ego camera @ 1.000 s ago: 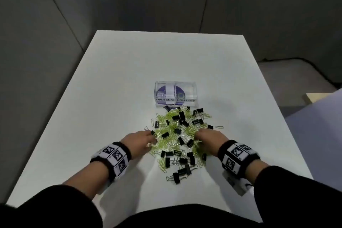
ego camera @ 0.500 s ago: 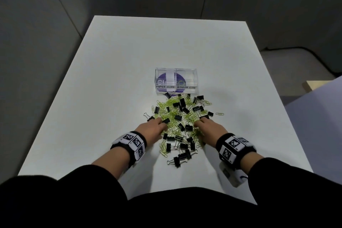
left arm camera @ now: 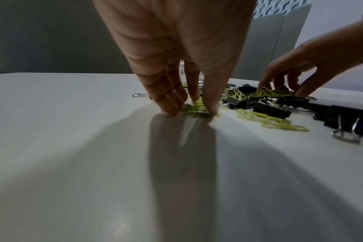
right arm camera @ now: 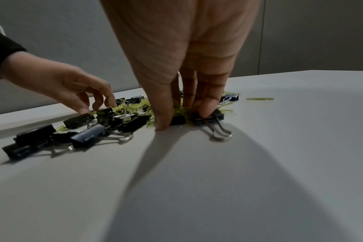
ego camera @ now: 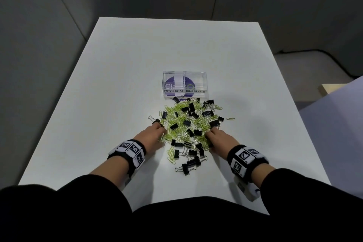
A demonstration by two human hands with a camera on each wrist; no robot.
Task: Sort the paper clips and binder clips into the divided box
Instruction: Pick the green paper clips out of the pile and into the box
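Note:
A mixed pile of yellow-green paper clips (ego camera: pixel 176 108) and black binder clips (ego camera: pixel 191 106) lies on the white table just in front of the clear divided box (ego camera: pixel 184 91). Its left half is labelled PAPER CLIPS and its right half BINDER CLIPS. My left hand (ego camera: pixel 162 130) is at the pile's left edge. In the left wrist view, its thumb and fingers pinch a small bunch of paper clips (left arm camera: pixel 197 107) against the table. My right hand (ego camera: pixel 211 133) is at the pile's right edge, its thumb and fingers closed around a black binder clip (right arm camera: pixel 177 120). One finger also presses on a neighbouring binder clip (right arm camera: pixel 216 115).
A lone paper clip (ego camera: pixel 230 119) lies right of the pile, and a binder clip (ego camera: pixel 154 119) sits at its left fringe. More binder clips (ego camera: pixel 188 165) lie nearest me. The table (ego camera: pixel 117 84) has bare room to the left, right and behind the box. Grey partitions surround it.
Both hands have moved a little further into the pile's sides and their fingers have closed on clips. The head view has shifted, so the table sits differently in the frame.

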